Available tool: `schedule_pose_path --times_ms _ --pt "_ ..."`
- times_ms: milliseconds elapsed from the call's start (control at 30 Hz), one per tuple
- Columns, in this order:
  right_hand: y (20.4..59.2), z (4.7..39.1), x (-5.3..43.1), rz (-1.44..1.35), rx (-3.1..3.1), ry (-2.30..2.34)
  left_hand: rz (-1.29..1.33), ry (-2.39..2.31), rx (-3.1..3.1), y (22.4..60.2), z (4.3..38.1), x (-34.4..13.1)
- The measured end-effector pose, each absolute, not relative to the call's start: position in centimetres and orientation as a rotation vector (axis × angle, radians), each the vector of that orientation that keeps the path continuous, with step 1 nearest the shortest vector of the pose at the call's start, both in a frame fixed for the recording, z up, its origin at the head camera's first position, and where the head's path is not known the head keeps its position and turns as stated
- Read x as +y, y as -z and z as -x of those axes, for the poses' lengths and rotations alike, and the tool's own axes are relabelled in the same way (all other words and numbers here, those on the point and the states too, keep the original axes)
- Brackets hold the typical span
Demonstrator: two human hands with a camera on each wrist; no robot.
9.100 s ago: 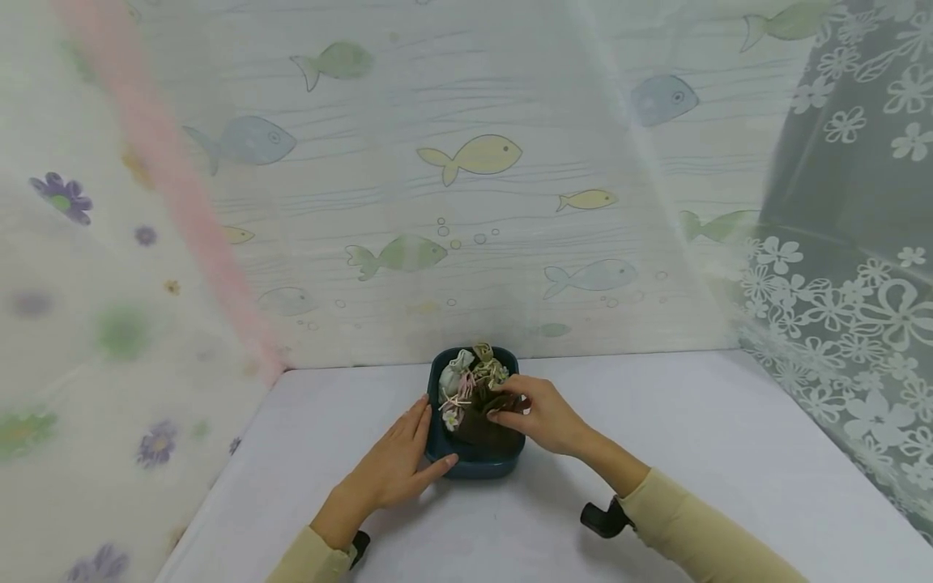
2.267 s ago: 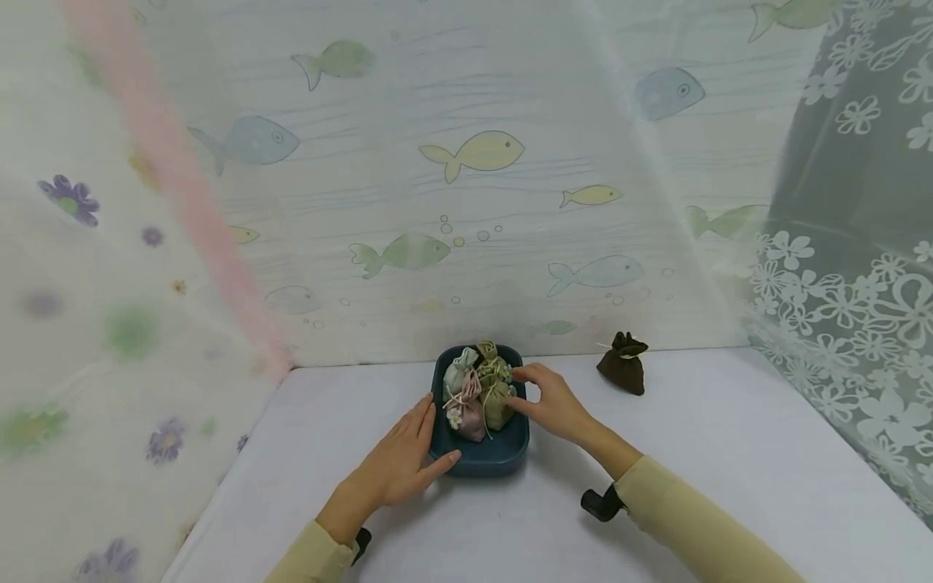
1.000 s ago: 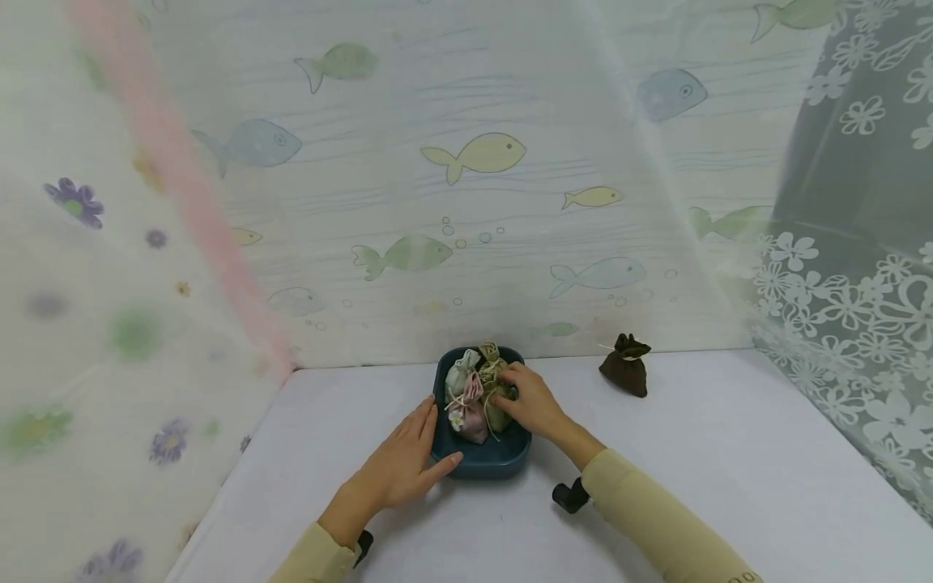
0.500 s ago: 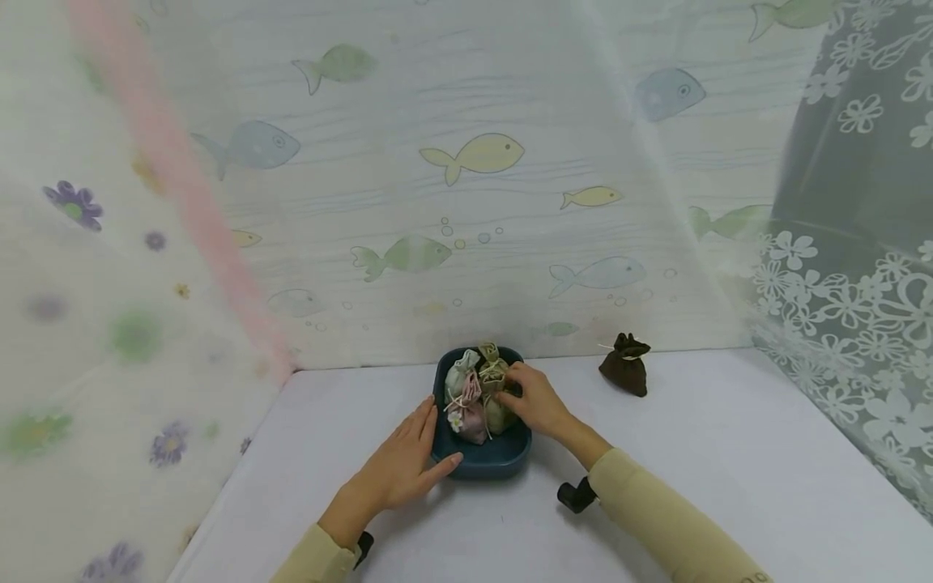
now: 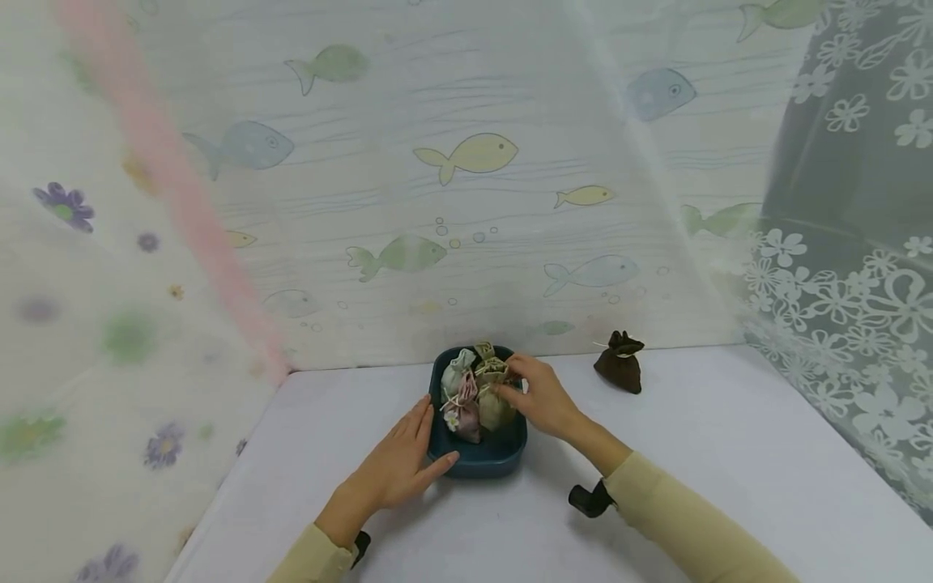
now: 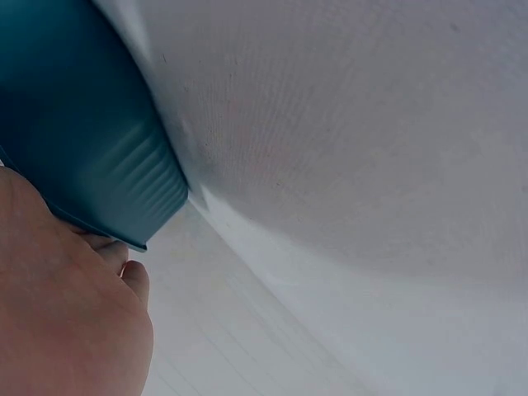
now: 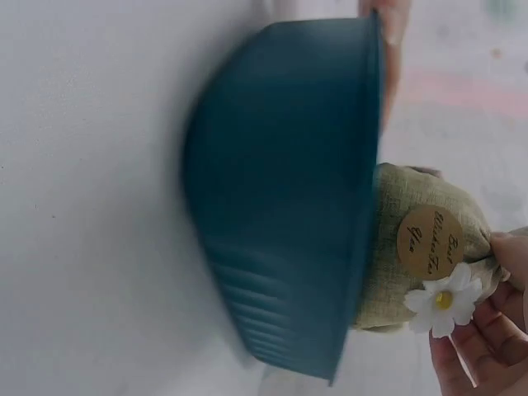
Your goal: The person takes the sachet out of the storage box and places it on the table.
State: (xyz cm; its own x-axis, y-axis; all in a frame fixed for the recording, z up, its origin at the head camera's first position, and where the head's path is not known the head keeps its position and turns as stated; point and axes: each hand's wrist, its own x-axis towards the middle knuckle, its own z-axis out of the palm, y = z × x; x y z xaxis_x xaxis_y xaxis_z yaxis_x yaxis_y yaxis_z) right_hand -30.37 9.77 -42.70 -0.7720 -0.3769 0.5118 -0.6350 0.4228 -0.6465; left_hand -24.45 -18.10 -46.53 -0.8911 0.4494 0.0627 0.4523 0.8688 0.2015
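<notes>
In the head view a dark blue plastic tub [image 5: 481, 463] holds several small drawstring pouches: a pale grey-green one [image 5: 455, 376], a pink one [image 5: 468, 421] with a white flower, and olive-green ones behind and to the right. My right hand [image 5: 543, 397] pinches the gathered neck of the nearer green pouch [image 5: 496, 409] between thumb and fingers. From the right wrist, this pouch [image 7: 396, 239] shows above the rim, with a round brown label and a white daisy. My left hand [image 5: 394, 465] lies with fingers extended along the tub's left side, its thumb at the near rim.
A dark brown pouch [image 5: 619, 372] stands upright at the back right of the white-covered table [image 5: 656, 453], close to the fish-patterned curtain [image 5: 466, 243]. Flowered curtain hangs at the left, and lace-patterned sheer fabric [image 5: 860, 356] at the right. Each wrist wears a black camera.
The brown pouch, earlier in my right hand over the tub, now stands at the back right. My right hand came back, took the green pouch's neck and shifted it. The left hand stayed.
</notes>
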Motion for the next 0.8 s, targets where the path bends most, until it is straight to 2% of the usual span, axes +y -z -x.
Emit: schedule_pose_path --times_ms 367,800 --pt "40.8 28.9 11.9 -0.892 -2.385 -1.265 0.742 0.329 -3.02 46.4 24.4 -18.1" --pt "41.0 28.9 15.3 -0.812 -2.37 -1.267 0.745 0.313 -3.022 46.2 24.3 -18.1"
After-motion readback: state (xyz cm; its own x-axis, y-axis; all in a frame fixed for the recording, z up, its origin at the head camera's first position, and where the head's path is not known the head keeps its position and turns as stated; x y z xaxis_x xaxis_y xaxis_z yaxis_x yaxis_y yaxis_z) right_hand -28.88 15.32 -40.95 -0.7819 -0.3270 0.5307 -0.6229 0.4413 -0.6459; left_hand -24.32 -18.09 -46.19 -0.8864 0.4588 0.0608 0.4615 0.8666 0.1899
